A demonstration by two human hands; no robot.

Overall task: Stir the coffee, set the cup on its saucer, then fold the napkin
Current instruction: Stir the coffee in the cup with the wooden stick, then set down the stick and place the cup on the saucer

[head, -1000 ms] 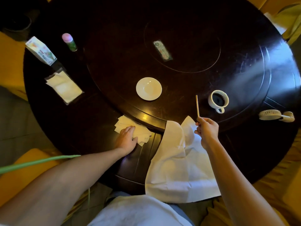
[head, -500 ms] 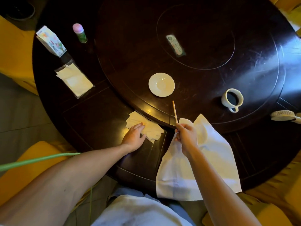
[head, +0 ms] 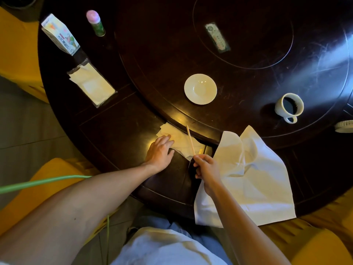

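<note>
A white cup (head: 288, 107) of dark coffee stands on the dark round table (head: 248, 77), far right, its handle toward me. The empty white saucer (head: 200, 89) lies apart from it, to its left. My right hand (head: 207, 167) pinches a thin wooden stir stick (head: 190, 140) that points away from me, its tip over a small stack of paper napkins (head: 181, 141). My left hand (head: 160, 151) rests flat on that stack. A large white cloth napkin (head: 254, 178) lies crumpled and unfolded at the table's near edge, to the right of my right hand.
At the far left stand a small carton (head: 60, 35), a pink-capped bottle (head: 95, 22) and a tray of napkins (head: 91, 83). A label (head: 217, 38) lies on the centre turntable. A round white object (head: 344, 126) sits at the right edge. Yellow seats surround the table.
My right hand has carried the stick left, away from the cup and across the cloth napkin, to the paper napkin stack. My left hand stayed on the stack.
</note>
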